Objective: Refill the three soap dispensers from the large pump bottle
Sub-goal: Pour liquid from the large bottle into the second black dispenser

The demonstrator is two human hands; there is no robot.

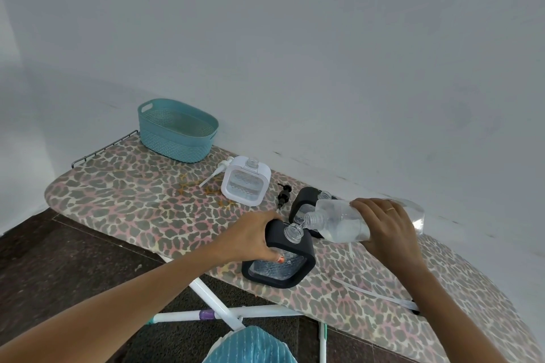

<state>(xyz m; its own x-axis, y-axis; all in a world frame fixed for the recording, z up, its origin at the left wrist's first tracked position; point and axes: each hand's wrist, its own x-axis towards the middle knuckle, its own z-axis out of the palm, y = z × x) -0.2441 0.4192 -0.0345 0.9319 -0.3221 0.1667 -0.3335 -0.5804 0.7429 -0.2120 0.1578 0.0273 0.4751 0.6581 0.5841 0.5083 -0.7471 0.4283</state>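
My right hand (pixel 383 227) grips the large clear bottle (pixel 342 222), tipped on its side with its open neck at the mouth of the near black soap dispenser (pixel 283 262). A thin clear stream runs between them. My left hand (pixel 253 236) holds that dispenser's upper left side. A second black dispenser (pixel 306 200) stands behind, partly hidden by the bottle. A white dispenser (pixel 246 181) with its neck uncapped stands further left. A white pump head (pixel 213 175) and a black pump head (pixel 283 194) lie loose on the board.
Everything rests on a leopard-print ironing board (pixel 132 194) against a pale wall. A teal plastic basket (pixel 177 130) sits at the far left end. A white strap (pixel 377 295) lies near my right forearm. The board's white legs (pixel 218 303) and dark floor show below.
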